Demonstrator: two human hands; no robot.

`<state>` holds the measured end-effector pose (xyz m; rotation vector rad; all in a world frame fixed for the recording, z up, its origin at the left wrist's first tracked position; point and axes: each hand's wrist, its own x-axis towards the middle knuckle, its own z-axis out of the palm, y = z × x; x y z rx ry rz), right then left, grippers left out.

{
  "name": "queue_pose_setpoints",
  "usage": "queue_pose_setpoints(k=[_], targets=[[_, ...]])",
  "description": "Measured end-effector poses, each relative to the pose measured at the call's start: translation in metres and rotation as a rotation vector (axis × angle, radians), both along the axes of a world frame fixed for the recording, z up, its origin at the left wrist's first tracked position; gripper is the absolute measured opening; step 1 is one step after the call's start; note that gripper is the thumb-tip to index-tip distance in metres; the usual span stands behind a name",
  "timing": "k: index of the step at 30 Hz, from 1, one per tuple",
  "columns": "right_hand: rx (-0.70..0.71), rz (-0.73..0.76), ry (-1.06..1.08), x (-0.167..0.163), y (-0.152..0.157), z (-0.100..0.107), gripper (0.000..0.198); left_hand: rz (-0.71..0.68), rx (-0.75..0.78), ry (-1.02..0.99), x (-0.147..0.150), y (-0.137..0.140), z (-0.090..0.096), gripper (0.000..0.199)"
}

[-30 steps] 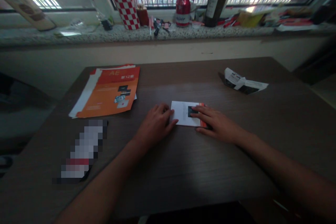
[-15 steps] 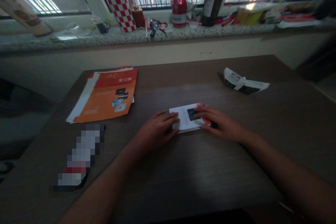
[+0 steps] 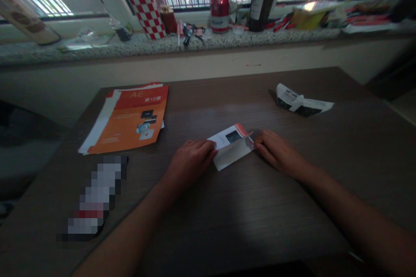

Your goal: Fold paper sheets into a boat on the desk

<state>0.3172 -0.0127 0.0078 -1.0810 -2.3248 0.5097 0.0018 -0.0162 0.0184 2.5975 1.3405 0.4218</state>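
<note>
Head view, mid-frame: my left hand and right hand pinch the folded paper's ends; uneven pulling could skew its crease.

The dark brown counter has a faint wood grain. On its left lies a stack of papers topped by an orange sheet; nearer, a pixelated oblong object. A folded white paper is at the middle, and a creased paper shape sits far right.
</note>
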Motion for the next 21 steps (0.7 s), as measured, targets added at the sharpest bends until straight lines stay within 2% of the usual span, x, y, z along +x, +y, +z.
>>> queue_pose_setpoints(k=[4,9,12,18,21], targets=[[0.006,0.063,-0.035,-0.003,-0.002,-0.002,0.024,0.088,-0.015,-0.056,0.0,-0.001,0.001,0.019],[0.008,0.17,-0.129,-0.007,-0.004,-0.005,0.046,0.141,-0.069,-0.23,-0.001,-0.001,0.003,0.02],[0.01,0.181,-0.165,-0.007,-0.004,-0.008,0.052,0.219,-0.055,-0.282,-0.002,0.0,0.005,0.019],[0.026,0.213,-0.203,-0.005,-0.005,-0.008,0.051,0.412,0.037,-0.297,-0.014,0.008,0.005,0.025],[0.016,0.216,-0.187,-0.005,-0.005,-0.005,0.044,0.47,0.061,-0.236,-0.021,0.013,0.006,0.025]])
